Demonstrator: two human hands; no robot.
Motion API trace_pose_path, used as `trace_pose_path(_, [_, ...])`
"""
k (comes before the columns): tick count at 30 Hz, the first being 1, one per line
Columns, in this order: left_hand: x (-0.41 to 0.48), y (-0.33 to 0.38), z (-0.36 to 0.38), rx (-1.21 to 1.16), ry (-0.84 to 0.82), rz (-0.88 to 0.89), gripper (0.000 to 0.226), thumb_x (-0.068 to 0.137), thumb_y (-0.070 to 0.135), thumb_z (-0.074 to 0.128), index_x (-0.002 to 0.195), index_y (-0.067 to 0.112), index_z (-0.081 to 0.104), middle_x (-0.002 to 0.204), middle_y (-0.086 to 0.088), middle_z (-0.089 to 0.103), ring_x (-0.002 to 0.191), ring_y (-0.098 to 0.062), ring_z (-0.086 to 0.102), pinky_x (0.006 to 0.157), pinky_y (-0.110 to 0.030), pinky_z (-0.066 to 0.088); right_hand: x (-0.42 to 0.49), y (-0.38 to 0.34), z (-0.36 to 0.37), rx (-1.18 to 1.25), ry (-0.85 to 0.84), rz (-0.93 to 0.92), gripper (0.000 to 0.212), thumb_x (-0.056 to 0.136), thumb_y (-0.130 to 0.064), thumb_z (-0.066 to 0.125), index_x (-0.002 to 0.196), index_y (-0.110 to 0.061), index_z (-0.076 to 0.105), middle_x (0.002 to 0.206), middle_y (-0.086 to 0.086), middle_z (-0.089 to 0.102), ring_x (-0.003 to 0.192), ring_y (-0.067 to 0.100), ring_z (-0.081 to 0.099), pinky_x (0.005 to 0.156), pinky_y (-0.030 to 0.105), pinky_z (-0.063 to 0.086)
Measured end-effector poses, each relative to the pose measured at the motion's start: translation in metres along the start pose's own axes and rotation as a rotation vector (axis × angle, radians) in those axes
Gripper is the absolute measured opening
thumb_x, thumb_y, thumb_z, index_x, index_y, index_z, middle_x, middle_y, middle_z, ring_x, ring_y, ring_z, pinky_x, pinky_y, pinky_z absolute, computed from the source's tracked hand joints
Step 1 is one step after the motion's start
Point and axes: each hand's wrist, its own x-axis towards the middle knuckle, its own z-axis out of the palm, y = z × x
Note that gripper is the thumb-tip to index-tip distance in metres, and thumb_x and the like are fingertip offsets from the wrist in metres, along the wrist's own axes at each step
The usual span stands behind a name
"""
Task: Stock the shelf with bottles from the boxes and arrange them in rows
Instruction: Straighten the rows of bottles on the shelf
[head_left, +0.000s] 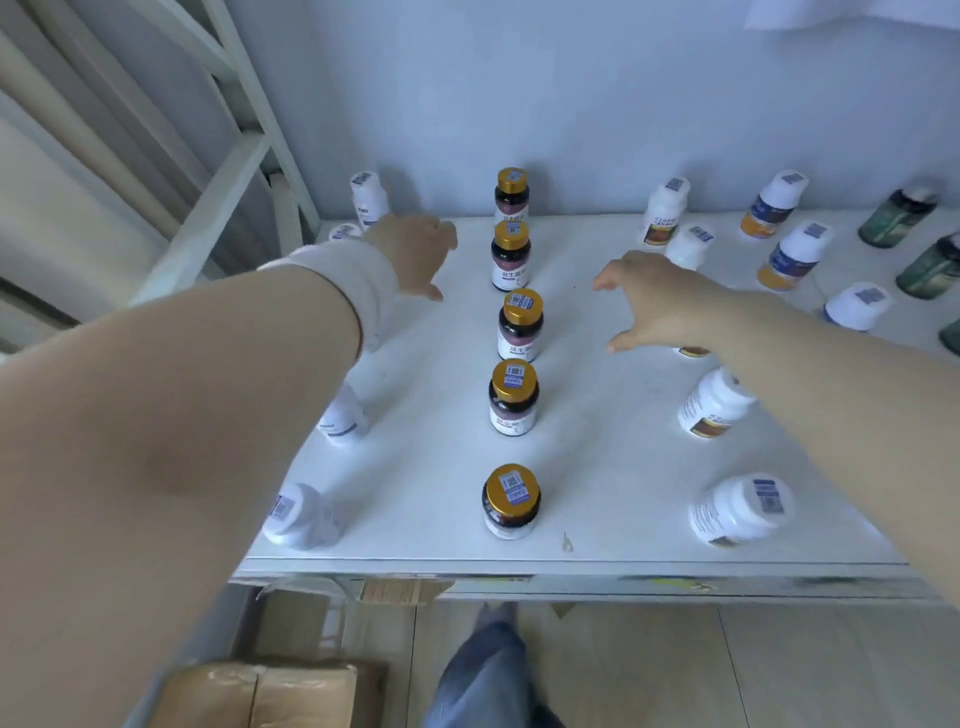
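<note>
Five bottles stand in file down the middle of the shelf, rows either side (a box, seemingly, below).

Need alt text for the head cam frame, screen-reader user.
Left hand and right hand, both empty, reach over a white shelf on either side of a front-to-back row of five gold-capped bottles. White bottles stand in rows to both sides, dark green bottles at far right, a cardboard box on the floor below.

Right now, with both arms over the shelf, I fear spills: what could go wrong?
Behind the left hand, the forearm passes over round white plastic bottles; lowering it could topple them. An orange-labelled bottle sits half-hidden under the right hand, easy to knock. The frontmost gold-capped dark bottle stands near the white shelf's front edge.
</note>
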Motion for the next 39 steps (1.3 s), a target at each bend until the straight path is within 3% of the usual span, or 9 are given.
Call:
trace_pose_path(6, [-0.032,0.032,0.020,-0.485,0.028,0.001,0.066,0.082,0.033,0.069,0.136,0.016,0.038,0.136,-0.005,0.047,0.122,-0.025,0.049,0.103,-0.042,0.040,-0.036,-0.032,0.030,0.177,-0.032,-0.042,0.076,0.069,-0.023,0.080,0.133,-0.009,0.041,0.132,0.012,0.044,0.122,0.024,0.045,0.103,0.033,0.036])
trace_pose_path(10, [-0.027,0.052,0.024,-0.822,0.042,0.012,0.068,0.082,0.028,0.071,0.139,0.013,0.036,0.137,-0.006,0.048,0.123,-0.022,0.048,0.102,-0.031,0.038,-0.047,-0.049,0.063,0.380,0.044,-0.013,0.078,0.067,-0.028,0.081,0.131,-0.012,0.041,0.131,0.008,0.046,0.120,0.018,0.047,0.100,0.030,0.038])
trace_pose_path(14, [-0.015,0.064,0.035,-1.003,-0.013,0.012,0.073,0.082,0.026,0.071,0.142,0.014,0.032,0.141,-0.004,0.046,0.127,-0.021,0.046,0.100,-0.024,0.036,-0.042,-0.061,0.094,0.554,0.148,0.044,0.079,0.065,-0.029,0.083,0.131,-0.016,0.041,0.130,0.004,0.045,0.115,0.015,0.048,0.091,0.029,0.044])
trace_pose_path(19, [-0.005,0.074,0.049,-1.088,0.012,0.001,0.062,0.082,0.021,0.071,0.135,0.015,0.041,0.134,-0.003,0.053,0.121,-0.020,0.051,0.093,-0.021,0.036,-0.032,-0.072,0.111,0.681,0.264,0.082,0.072,0.064,-0.028,0.083,0.124,-0.015,0.047,0.124,0.003,0.050,0.113,0.014,0.051,0.091,0.033,0.049])
trace_pose_path(26, [-0.001,0.067,0.061,-1.168,0.091,-0.077,0.049,0.081,0.021,0.072,0.124,0.015,0.052,0.120,0.001,0.060,0.098,-0.010,0.050,0.085,-0.019,0.036,-0.026,-0.075,0.111,0.700,0.245,0.115,0.055,0.067,-0.025,0.081,0.113,-0.011,0.053,0.111,0.004,0.063,0.102,0.016,0.059,0.089,0.035,0.053])
trace_pose_path(39, [-0.001,0.060,0.070,-1.223,0.143,-0.118,0.046,0.079,0.023,0.074,0.121,0.016,0.056,0.103,0.008,0.058,0.095,-0.008,0.051,0.083,-0.018,0.037,-0.020,-0.078,0.111,0.768,0.183,0.125,0.058,0.068,-0.019,0.080,0.118,-0.010,0.052,0.118,0.006,0.062,0.108,0.018,0.058,0.094,0.037,0.051])
